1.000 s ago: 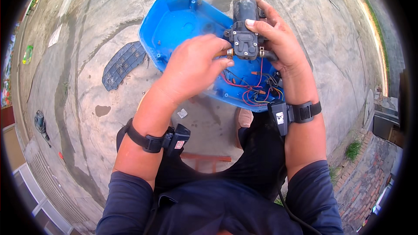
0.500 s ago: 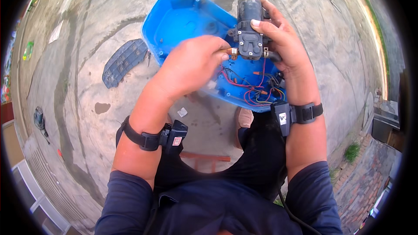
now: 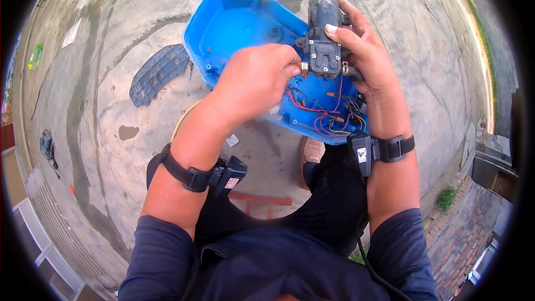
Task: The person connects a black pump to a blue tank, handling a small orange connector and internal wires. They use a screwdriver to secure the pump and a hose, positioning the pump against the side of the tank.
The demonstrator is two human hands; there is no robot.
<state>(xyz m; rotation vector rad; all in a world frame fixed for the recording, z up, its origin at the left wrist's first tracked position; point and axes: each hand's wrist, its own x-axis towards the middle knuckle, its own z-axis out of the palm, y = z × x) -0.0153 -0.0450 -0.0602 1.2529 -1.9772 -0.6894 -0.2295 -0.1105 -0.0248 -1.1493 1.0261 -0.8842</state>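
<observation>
My right hand (image 3: 370, 58) grips a black pump (image 3: 325, 50) with a cylindrical motor, its thumb lying across the front. Beside the pump's left port, my left hand (image 3: 256, 81) is closed in a pinch on a yellow hose (image 3: 184, 120). This hose also shows as a thin curve along my left forearm. A metal hose clamp (image 3: 305, 68) sits at the fingertips, by the port. Another clamp (image 3: 345, 68) is on the short black hose at the right port. Below the pump lies a blue plastic shell (image 3: 223, 25) with loose coloured wires (image 3: 331, 120) inside.
A dark ribbed plastic panel (image 3: 159, 73) lies on the concrete left of the shell. Farther left is a dark tool-like object (image 3: 48, 147). A reddish frame (image 3: 262, 198) shows between my legs. Bricks (image 3: 468, 234) and a grass tuft (image 3: 446, 198) are at the right.
The yellow hose now shows beside my left forearm. Both hands, with the pump, have shifted slightly right in the picture. Their grips look the same.
</observation>
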